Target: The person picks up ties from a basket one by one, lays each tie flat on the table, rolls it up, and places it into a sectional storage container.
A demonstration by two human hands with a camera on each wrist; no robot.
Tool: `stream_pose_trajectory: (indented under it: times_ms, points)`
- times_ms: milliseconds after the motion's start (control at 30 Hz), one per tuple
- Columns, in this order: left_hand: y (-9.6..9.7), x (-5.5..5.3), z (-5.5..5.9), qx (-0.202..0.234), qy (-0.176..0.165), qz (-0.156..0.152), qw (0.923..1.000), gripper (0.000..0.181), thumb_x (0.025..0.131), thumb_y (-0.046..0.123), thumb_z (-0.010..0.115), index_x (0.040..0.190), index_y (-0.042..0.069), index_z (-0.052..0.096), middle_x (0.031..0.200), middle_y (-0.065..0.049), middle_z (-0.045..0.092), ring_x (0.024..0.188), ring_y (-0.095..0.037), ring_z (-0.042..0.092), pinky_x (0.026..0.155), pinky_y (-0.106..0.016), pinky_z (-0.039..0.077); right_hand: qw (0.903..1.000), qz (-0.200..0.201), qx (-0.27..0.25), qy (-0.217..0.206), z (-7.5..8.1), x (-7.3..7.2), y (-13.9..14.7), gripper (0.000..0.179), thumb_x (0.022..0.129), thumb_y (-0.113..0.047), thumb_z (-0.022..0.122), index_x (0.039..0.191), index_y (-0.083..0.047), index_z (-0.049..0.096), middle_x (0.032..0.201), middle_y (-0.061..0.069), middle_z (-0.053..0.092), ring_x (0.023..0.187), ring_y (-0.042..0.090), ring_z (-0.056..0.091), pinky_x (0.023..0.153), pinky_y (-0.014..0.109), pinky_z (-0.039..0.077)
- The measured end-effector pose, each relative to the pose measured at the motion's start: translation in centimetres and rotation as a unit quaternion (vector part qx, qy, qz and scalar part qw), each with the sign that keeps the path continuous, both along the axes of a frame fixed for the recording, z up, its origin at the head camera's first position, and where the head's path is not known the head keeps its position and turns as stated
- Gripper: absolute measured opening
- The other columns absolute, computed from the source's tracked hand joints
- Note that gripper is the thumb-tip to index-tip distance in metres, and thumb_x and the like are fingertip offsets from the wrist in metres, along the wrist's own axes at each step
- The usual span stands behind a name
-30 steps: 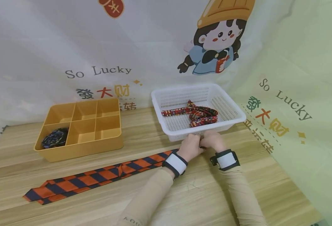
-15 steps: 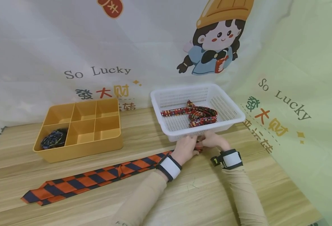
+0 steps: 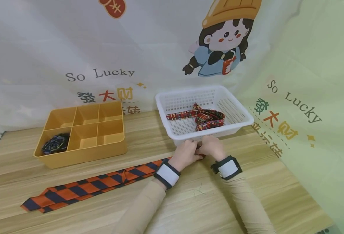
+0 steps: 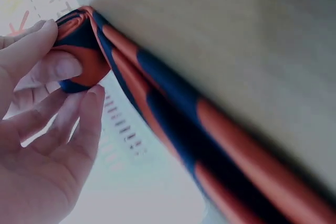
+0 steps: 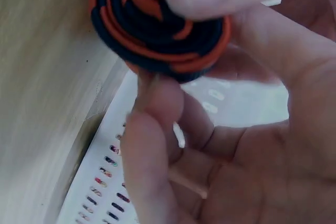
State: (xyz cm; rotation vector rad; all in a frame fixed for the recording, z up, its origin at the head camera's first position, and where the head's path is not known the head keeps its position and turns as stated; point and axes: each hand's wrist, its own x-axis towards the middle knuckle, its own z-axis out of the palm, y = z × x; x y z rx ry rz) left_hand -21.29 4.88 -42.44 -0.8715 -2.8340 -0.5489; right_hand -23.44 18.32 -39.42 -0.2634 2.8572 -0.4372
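An orange and navy striped necktie (image 3: 93, 183) stretches across the table, its wide pointed end at the left. Its right end is wound into a roll (image 5: 152, 24), whose spiral layers show in the right wrist view. My right hand (image 3: 212, 148) grips the roll, thumb against the spiral face and fingers curled beneath. My left hand (image 3: 184, 153) holds the same roll from the other side; the left wrist view has its fingers (image 4: 86, 124) around the coil (image 4: 86, 64). In the head view the hands mostly hide the roll, just in front of the white basket.
The white perforated basket (image 3: 172, 135) contains a red patterned necktie (image 3: 210, 118), loosely looped. At left stands a yellow six-compartment box (image 3: 84, 154), with a dark patterned rolled necktie (image 3: 56, 143) in its front left compartment. A printed cloth (image 3: 160, 42) hangs behind the table (image 3: 201, 208).
Both hands have shifted a little leftward along the necktie, carrying the roll with them. The length lying flat between roll and wide end is shorter. Basket and box stay put.
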Motion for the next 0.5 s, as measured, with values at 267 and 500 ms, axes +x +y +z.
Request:
stream_pose_trajectory:
  times_ms: [267, 500]
  points:
    - [-0.8, 0.3, 0.0, -0.03, 0.005, 0.031, 0.9991, 0.043, 0.079, 0.032, 0.076, 0.114, 0.01, 0.064, 0.105, -0.007, 0.07, 0.09, -0.021, 0.067, 0.064, -0.032, 0.055, 0.9709, 0.08, -0.206, -0.091, -0.3, -0.7, 2.4, 0.061, 0.084, -0.014, 0.071, 0.135, 0.003, 0.043, 0.076, 0.011, 0.068, 0.057, 0.014, 0.059, 0.054, 0.026, 0.047]
    - [-1.6, 0.7, 0.0, -0.013, -0.033, 0.043, 0.9985, 0.041, 0.076, 0.031, 0.08, 0.106, 0.01, 0.063, 0.101, -0.009, 0.068, 0.092, -0.023, 0.066, 0.066, -0.036, 0.055, 0.9833, 0.029, -0.142, -0.11, -0.2, -0.4, 0.7, 0.035, 0.08, -0.021, 0.074, 0.102, 0.004, 0.068, 0.061, 0.006, 0.067, 0.05, 0.011, 0.058, 0.048, 0.02, 0.038]
